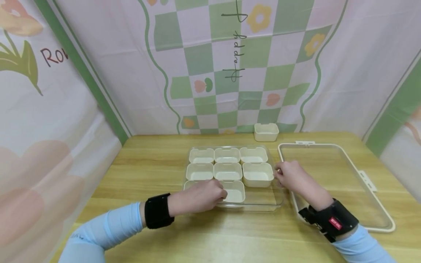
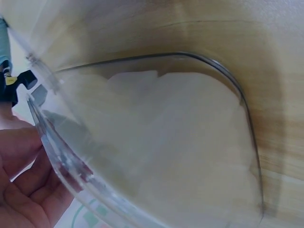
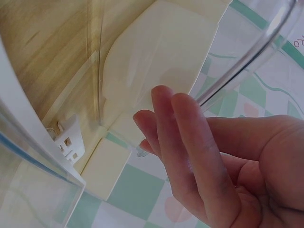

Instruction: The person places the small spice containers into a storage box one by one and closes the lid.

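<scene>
A clear rectangular container (image 1: 260, 199) stands on the wooden table with several small cream boxes (image 1: 228, 171) inside in rows. My left hand (image 1: 204, 197) is over its front row, fingers curled down at the left side of the front middle box (image 1: 235, 191). In the left wrist view, the container's clear rim (image 2: 66, 175) crosses in front of the fingers, and their grip is partly hidden. My right hand (image 1: 291, 177) is at the container's right wall, beside the right box of the middle row (image 1: 258, 174). In the right wrist view, its fingers (image 3: 178, 137) are loosely bent with nothing visible between them.
Another cream box (image 1: 266, 132) stands at the table's back edge. A clear lid with a white frame (image 1: 375, 204) and clips lies on the right, partly under my right forearm. Printed cloth (image 1: 230, 102) hangs behind the table (image 1: 148, 168).
</scene>
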Demonstrator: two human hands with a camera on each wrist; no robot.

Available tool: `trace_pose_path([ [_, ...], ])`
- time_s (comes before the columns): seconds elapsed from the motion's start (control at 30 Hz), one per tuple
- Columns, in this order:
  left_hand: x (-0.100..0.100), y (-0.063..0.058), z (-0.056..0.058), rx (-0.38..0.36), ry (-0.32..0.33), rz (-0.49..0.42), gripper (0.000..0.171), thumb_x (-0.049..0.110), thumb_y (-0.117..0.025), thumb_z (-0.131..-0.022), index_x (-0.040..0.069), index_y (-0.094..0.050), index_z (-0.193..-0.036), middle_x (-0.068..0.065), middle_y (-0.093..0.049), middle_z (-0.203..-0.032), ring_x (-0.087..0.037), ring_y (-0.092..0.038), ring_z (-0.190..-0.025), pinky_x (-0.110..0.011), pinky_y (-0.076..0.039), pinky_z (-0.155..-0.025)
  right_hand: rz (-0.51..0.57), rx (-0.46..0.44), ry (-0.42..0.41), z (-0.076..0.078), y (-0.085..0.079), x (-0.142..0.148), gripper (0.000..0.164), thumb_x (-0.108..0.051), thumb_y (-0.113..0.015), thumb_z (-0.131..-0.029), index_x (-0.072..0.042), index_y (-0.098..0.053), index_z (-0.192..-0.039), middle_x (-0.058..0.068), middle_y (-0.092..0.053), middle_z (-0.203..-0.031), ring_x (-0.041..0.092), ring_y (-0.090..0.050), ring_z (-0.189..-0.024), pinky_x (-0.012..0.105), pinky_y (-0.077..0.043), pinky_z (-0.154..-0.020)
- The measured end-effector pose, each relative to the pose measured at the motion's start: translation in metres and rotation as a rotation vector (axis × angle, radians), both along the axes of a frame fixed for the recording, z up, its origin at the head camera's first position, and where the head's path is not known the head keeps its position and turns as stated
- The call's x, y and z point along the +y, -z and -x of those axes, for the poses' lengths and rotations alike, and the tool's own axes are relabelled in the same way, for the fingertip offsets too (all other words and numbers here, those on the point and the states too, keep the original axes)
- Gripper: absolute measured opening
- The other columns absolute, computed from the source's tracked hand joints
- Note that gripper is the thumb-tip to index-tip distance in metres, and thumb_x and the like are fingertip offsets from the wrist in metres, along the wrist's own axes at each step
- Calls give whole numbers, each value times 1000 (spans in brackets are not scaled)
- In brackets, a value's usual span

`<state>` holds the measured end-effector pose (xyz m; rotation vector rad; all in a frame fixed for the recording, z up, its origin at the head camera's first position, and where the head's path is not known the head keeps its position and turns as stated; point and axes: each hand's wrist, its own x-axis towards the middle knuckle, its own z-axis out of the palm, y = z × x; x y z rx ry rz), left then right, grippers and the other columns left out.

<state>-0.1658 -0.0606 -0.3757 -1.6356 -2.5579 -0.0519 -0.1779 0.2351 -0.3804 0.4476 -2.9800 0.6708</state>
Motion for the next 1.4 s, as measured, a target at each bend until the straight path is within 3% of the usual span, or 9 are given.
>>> trace_pose_path([
  [0.53,-3,-2,4,-79,24,-35,20,5,-63,-85,15,-60,-68,8,-49,-63,-1,-43,-61,-11,-35,-59,6,0,-2,0,0,0,11,0,-57,-86,0,-62,-76,-1,-57,-56,8,-51,-49,22,-43,-44],
  [0.8,-2,0,4,-34,20,-44,22,6,-65,-82,16,-56,-65,8,-46,-62,-3,-44,-60,-14,-36,-57,-13,16,-4,1,0,0,13,-1,-57,-87,-1,-62,-74,-3,-56,-55,8,-50,-49,22,-42,-44],
  [1.07,0,-2,0,38,17,-6,16,9,-67,-80,17,-61,-68,7,-52,-63,-6,-53,-62,-18,-42,-55,-10,7,3,1,0,0,13,-1,-58,-87,-1,-62,-75,-2,-57,-55,8,-50,-49,22,-43,-45],
  [1.4,3,-6,-3,26,-19,42,19,6,-65,-79,18,-59,-66,8,-46,-61,-5,-49,-61,-19,-39,-48,-20,13,-4,0,0,1,12,-1,-58,-86,-2,-62,-75,-2,-57,-56,8,-51,-49,22,-43,-45],
])
